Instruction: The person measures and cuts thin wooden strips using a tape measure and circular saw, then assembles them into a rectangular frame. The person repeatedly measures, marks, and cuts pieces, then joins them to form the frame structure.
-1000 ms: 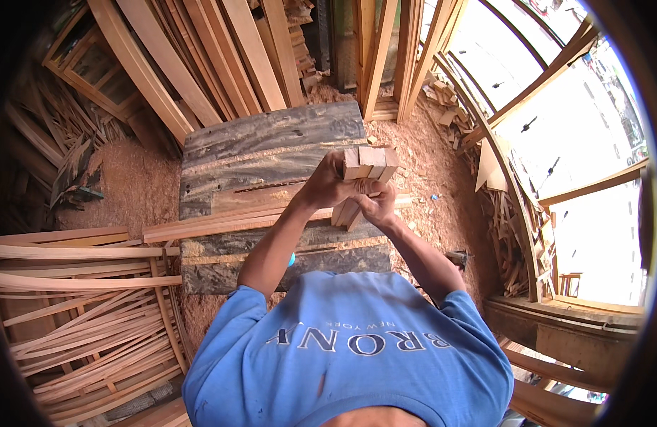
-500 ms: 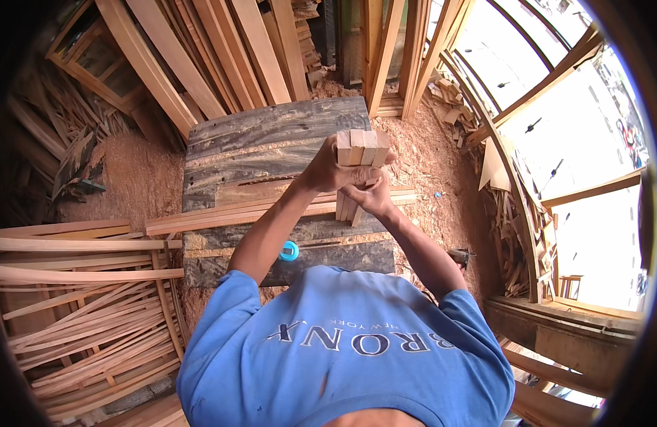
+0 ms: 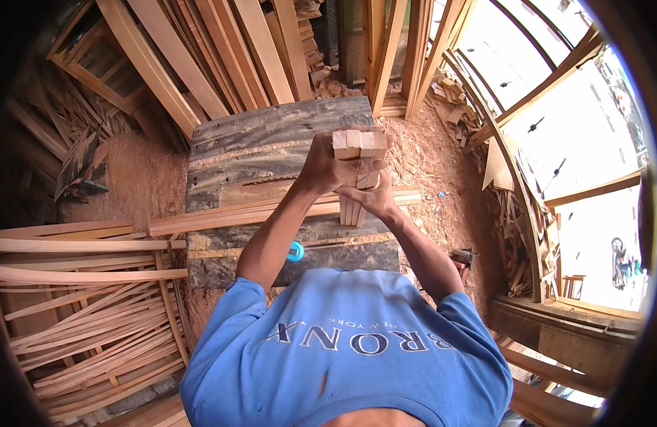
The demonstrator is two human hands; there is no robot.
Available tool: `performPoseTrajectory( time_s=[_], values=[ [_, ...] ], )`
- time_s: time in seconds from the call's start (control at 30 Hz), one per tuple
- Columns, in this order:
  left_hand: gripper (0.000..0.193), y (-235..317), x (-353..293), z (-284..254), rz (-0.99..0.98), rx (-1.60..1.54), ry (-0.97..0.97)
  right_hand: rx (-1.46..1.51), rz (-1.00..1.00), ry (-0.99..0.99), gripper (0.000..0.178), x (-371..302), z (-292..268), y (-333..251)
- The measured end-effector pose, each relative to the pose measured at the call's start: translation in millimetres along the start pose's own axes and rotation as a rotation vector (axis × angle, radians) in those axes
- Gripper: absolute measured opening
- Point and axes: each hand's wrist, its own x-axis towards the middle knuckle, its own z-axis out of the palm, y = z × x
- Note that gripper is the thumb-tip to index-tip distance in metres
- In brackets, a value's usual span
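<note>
A bundle of several short wooden strips (image 3: 359, 146) stands roughly upright over the workbench (image 3: 229, 153), square cut ends facing up. My left hand (image 3: 327, 167) wraps round the upper part of the bundle from the left, with its fingers partly hidden behind the wood. Just below, my right hand (image 3: 376, 197) is closed round the same bundle from the right. The strips' lower ends show beneath my hands, close to long thin wooden strips (image 3: 236, 216) lying across the bench. Whether those lower ends touch the bench I cannot tell.
A light-blue round object, possibly a tape measure (image 3: 295, 252), lies on the bench by my left forearm. Tall planks (image 3: 250, 53) lean beyond the bench. Stacked strips (image 3: 93, 334) fill the left side. Sawdust (image 3: 432, 160) covers the floor. A dark tool (image 3: 462, 257) is at the right.
The strips' top ends have shifted against one another and sit in a different arrangement. Both hands still grip the bundle in nearly the same place.
</note>
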Motion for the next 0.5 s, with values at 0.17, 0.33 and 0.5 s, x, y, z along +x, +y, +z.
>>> performPoseTrajectory(
  time_s=[0.17, 0.33, 0.5],
  values=[
    [0.042, -5, -2, 2, 0.036, 0.062, 0.018, 0.046, 0.103, -0.036, 0.034, -3, -4, 0],
    [0.05, -14, -2, 9, 0.041, 0.066, 0.014, 0.129, 0.032, -0.009, 0.039, -5, -7, -1],
    [0.046, -21, 4, 15, 0.068, 0.077, 0.06, 0.127, 0.11, -0.083, 0.068, -2, -27, -14]
  ],
)
